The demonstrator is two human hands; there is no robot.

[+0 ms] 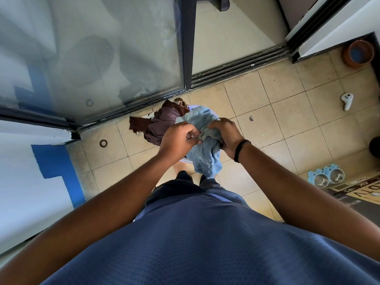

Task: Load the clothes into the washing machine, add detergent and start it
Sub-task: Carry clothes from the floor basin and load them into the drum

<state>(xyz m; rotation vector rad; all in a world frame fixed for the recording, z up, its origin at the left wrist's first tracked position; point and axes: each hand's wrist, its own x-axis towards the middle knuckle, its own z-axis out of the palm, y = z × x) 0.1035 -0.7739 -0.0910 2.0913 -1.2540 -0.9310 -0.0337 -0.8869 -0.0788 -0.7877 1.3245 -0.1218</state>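
Note:
A light blue garment hangs bunched in front of me, above the tiled floor. My left hand grips its upper edge from the left, and my right hand grips it from the right. Below the hands, a pale tub holds a dark maroon garment and other clothes; most of the tub is hidden by the cloth. No washing machine or detergent is in view.
A glass sliding door and its floor track run across the back. A white controller lies on the tiles to the right, with a clay bowl, twin pet bowls and a printed cardboard box.

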